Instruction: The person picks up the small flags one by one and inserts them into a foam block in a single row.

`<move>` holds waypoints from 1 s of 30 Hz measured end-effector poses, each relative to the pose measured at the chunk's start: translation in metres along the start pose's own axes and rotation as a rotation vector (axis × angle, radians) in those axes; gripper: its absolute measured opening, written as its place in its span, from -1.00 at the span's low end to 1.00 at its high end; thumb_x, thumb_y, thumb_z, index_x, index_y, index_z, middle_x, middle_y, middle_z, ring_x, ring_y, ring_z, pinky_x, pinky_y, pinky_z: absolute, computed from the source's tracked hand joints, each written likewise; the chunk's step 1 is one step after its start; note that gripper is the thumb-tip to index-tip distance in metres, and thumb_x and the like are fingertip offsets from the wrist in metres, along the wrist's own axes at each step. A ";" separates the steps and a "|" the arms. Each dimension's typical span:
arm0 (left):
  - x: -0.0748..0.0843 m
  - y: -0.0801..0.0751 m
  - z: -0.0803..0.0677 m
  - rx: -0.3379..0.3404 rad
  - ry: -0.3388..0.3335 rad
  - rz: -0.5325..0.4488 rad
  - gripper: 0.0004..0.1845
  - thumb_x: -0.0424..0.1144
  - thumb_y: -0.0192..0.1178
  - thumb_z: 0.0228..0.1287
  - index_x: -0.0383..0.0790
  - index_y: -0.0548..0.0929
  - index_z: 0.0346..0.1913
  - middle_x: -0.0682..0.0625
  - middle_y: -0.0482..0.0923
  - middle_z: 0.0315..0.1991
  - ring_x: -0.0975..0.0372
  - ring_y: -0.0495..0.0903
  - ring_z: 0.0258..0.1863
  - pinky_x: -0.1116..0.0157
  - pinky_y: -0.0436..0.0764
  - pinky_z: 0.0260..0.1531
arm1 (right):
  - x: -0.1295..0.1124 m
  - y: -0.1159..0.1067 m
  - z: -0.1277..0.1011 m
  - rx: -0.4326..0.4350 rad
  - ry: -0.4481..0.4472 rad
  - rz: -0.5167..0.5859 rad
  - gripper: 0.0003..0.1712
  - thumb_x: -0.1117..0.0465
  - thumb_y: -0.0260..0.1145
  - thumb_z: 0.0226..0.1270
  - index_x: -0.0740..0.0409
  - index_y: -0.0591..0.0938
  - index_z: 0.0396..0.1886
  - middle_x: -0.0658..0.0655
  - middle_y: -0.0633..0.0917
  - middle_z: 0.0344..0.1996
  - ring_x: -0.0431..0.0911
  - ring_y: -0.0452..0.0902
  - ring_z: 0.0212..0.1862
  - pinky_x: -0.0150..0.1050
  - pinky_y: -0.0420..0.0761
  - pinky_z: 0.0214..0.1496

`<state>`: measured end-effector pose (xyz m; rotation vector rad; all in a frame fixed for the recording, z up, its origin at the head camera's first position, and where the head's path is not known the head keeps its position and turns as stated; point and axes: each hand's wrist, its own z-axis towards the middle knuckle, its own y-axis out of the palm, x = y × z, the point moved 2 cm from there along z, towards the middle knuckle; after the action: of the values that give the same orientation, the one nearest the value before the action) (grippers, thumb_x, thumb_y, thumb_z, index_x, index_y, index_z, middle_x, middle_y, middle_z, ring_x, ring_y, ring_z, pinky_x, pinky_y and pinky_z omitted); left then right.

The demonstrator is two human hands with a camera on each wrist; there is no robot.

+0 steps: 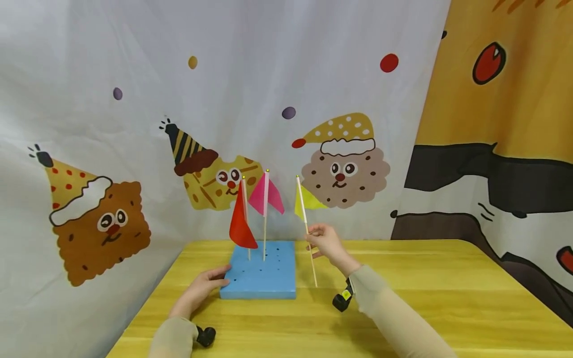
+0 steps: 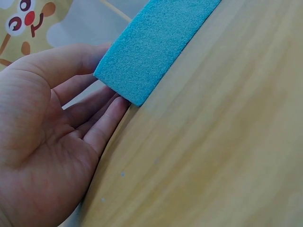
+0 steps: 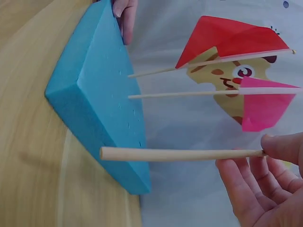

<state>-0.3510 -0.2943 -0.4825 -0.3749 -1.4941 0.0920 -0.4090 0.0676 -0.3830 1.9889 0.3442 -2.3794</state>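
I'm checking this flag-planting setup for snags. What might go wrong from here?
The yellow paper flag on a wooden stick is only pinched by the right hand, with its lower end beside the blue foam block, so it may slip or miss a hole. The left hand merely touches a corner, so the block could slide.

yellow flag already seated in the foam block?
No: in the head view the right hand pinches the yellow flag beside the blue foam block, its stick end hanging clear of the block, while the red and pink flags stand in it.
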 end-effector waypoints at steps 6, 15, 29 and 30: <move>-0.004 0.003 -0.002 -0.016 -0.011 -0.020 -0.38 -0.20 0.24 0.34 -0.37 0.36 0.39 -0.29 0.23 0.40 -0.16 0.18 0.38 -0.11 0.23 0.30 | 0.002 0.012 0.009 0.034 -0.017 0.015 -0.75 0.36 0.27 0.32 0.45 0.52 -0.08 0.25 0.61 -0.29 0.06 0.64 -0.40 0.06 0.69 -0.40; -0.003 0.003 -0.002 -0.004 -0.001 -0.026 -0.39 -0.22 0.24 0.34 -0.38 0.36 0.38 -0.31 0.23 0.39 -0.17 0.18 0.37 -0.10 0.24 0.29 | -0.005 0.031 0.022 0.053 -0.030 0.031 -0.82 0.36 0.27 0.33 0.37 0.54 -0.14 0.21 0.61 -0.31 0.27 0.63 -0.27 0.09 0.68 -0.35; -0.002 0.003 0.000 0.022 0.007 -0.019 -0.41 -0.26 0.24 0.32 -0.42 0.38 0.35 -0.32 0.26 0.37 -0.19 0.15 0.38 -0.13 0.14 0.33 | -0.012 0.056 0.037 0.110 -0.075 0.000 -0.83 0.34 0.31 0.31 0.31 0.55 -0.17 0.19 0.63 -0.32 0.23 0.65 -0.27 -0.10 0.69 -0.45; -0.002 0.002 0.000 0.025 0.007 -0.016 -0.41 -0.25 0.24 0.32 -0.41 0.39 0.35 -0.32 0.26 0.37 -0.19 0.14 0.38 -0.13 0.14 0.33 | -0.012 0.058 0.038 0.111 -0.077 -0.005 -0.83 0.33 0.31 0.31 0.31 0.55 -0.16 0.19 0.63 -0.32 0.23 0.65 -0.27 -0.11 0.69 -0.45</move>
<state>-0.3506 -0.2926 -0.4851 -0.3429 -1.4874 0.0968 -0.4343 0.0030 -0.3739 1.9339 0.2191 -2.5231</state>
